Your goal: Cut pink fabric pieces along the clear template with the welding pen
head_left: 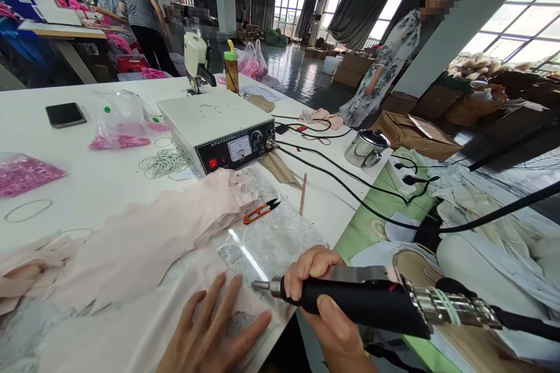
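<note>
My right hand [326,297] is wrapped round a black ultrasonic welding handpiece [363,303], whose metal tip points left, low over the table near the fabric. My left hand [214,326] lies flat with fingers spread on a pale pink fabric piece [126,326]. The tip sits just right of the left fingers; whether it touches the cloth I cannot tell. More pale pink fabric [144,239] stretches across a clear glossy sheet [280,236]. Orange thread snips [261,211] lie beyond my hands. A white control box [219,122] with a dial and red switch stands farther back.
Black cables [350,175] run from the box toward the right. A lidded metal cup [367,147] stands near the table's right edge. At left are a phone [65,115], bags of pink pieces [28,175] and pale elastic loops [164,162]. Several people are in the background.
</note>
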Demonstrator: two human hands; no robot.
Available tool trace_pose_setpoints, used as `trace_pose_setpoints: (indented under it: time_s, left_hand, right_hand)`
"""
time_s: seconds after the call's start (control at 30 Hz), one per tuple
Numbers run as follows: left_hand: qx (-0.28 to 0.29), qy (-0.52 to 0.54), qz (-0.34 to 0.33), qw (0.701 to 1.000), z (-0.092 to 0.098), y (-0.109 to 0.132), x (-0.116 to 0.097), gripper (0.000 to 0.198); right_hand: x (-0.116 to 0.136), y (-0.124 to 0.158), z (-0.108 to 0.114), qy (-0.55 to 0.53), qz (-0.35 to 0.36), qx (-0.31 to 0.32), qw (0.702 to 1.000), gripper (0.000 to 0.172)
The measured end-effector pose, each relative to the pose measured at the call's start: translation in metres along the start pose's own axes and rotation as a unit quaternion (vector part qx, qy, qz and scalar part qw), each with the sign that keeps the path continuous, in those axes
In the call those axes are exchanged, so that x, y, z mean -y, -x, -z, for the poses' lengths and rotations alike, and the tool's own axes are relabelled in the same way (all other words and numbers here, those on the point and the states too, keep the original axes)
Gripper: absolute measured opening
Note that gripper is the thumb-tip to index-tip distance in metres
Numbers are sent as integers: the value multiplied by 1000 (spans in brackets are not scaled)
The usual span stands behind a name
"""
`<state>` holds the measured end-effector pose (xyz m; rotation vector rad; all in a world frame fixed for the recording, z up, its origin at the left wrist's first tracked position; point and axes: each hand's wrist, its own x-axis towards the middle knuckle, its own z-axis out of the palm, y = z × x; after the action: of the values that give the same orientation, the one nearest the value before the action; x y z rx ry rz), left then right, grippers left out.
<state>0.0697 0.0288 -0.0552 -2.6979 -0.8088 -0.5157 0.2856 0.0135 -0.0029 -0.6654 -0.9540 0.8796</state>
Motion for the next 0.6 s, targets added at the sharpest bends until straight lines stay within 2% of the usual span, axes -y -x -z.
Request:
trace_pose_setpoints:
  time_s: [0.23,0.47,0.6]
  left_hand:
    - [13,-9,-13,1000,-2,1,2,82]
    - [19,-23,-11,999,2,0,1,85]
    - [7,-10,-19,1000,0,0,3,80]
  right_hand:
    - [6,1,0,-2,-2,-18,1000,19]
    - [4,3,-5,-15,-11,-1,1000,17]
    - [4,3,-5,-12,-14,2,1000,17]
